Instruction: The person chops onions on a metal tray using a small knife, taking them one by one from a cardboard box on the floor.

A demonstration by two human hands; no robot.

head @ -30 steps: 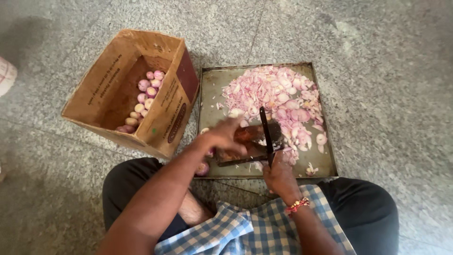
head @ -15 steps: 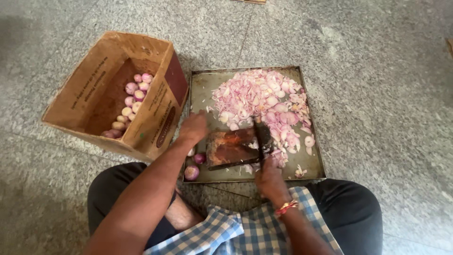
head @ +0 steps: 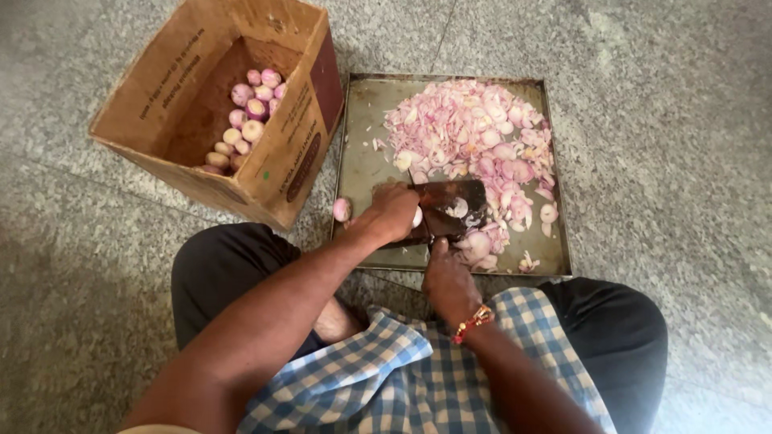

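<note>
A peeled onion [head: 417, 217] is pinched in the left hand [head: 392, 210] against the dark cutting board [head: 447, 210] on the metal tray [head: 362, 165]. Just right of it, the knife's handle is gripped by the right hand [head: 447, 277], the blade running away from the body.

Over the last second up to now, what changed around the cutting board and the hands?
The knife, upright a second ago, now lies flat over the board under the right hand. The left hand has shifted left, holding a peeled onion at the blade's edge. The tray, sliced pile and cardboard box of onions stayed put.
</note>
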